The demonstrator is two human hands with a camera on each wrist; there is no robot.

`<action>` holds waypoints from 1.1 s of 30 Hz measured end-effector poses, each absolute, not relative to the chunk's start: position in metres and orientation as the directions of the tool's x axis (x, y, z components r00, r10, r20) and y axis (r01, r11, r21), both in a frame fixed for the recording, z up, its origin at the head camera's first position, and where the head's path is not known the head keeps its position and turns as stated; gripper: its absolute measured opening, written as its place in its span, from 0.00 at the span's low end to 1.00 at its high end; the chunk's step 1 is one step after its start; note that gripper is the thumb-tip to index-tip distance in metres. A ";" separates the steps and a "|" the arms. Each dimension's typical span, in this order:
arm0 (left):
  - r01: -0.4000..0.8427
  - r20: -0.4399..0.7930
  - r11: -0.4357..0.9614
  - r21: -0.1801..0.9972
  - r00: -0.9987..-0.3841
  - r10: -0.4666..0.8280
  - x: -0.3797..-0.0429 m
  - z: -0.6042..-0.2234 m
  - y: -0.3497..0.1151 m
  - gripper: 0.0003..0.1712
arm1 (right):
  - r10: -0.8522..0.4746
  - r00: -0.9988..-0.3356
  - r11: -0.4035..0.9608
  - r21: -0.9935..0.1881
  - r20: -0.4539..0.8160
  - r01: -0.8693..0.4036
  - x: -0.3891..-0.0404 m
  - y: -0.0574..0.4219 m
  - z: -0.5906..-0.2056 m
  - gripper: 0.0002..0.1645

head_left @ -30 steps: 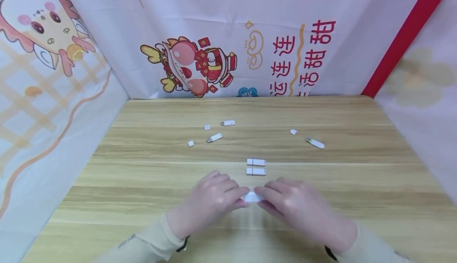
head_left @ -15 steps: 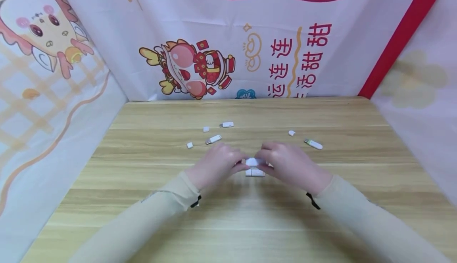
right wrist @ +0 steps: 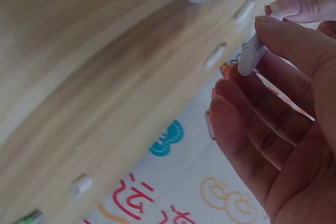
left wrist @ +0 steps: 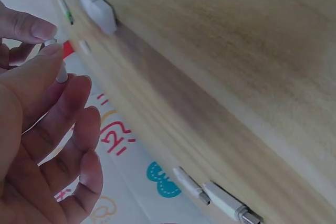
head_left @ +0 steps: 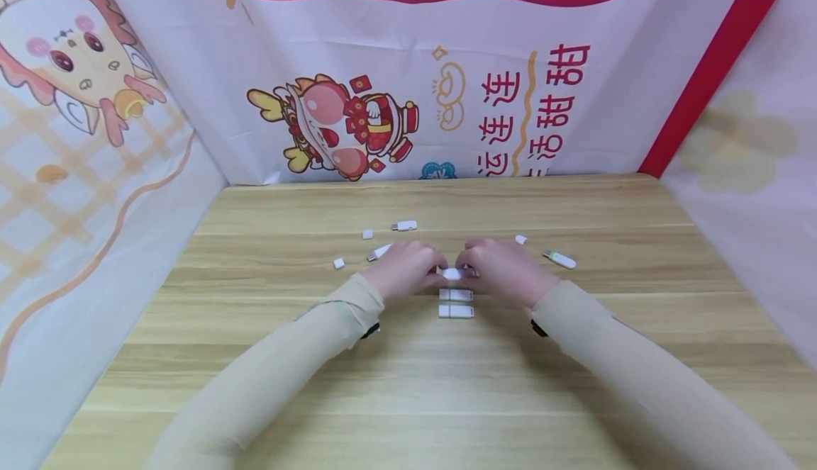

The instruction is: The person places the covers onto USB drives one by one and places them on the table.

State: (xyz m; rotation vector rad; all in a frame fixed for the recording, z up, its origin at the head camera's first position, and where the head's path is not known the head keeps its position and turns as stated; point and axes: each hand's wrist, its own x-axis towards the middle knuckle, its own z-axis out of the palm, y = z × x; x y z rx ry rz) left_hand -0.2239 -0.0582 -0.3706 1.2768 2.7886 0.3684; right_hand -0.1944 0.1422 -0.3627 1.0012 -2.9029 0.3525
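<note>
Between both hands is a white USB stick (head_left: 456, 273), lying crosswise just beyond two capped white sticks. My left hand (head_left: 408, 269) pinches its left end with thumb and forefinger. The other fingers of that hand are loosely bent in the left wrist view. My right hand (head_left: 507, 269) pinches the right end of the same stick (right wrist: 251, 56), and its fingertips partly cover it. The nearer capped USB stick (head_left: 456, 312) and the farther one (head_left: 456, 295) lie parallel on the table, one behind the other.
On the wooden table (head_left: 447, 413), uncapped sticks lie back left (head_left: 404, 226), behind my left hand (head_left: 379, 252) and at right, a green-collared stick (head_left: 559, 259). Loose caps include a left cap (head_left: 339, 264), a back cap (head_left: 367, 234) and a right cap (head_left: 520, 239). Printed cloth (head_left: 383, 37) borders the table.
Both hands have carried the held USB stick away from the table's front, over the two capped sticks, to just beyond them. The two capped sticks have stayed in place.
</note>
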 end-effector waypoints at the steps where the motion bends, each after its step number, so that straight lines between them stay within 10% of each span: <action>1: 0.740 0.040 0.631 0.235 -0.656 0.754 -0.226 -0.373 -0.057 0.10 | -0.599 -0.794 0.768 -0.205 0.107 -0.607 -0.197 0.142 -0.364 0.10; 33: 0.605 -0.138 0.713 0.354 -0.721 0.679 -0.261 -0.392 -0.041 0.07 | -0.490 -0.869 0.820 -0.375 -0.068 -0.433 -0.231 0.137 -0.390 0.07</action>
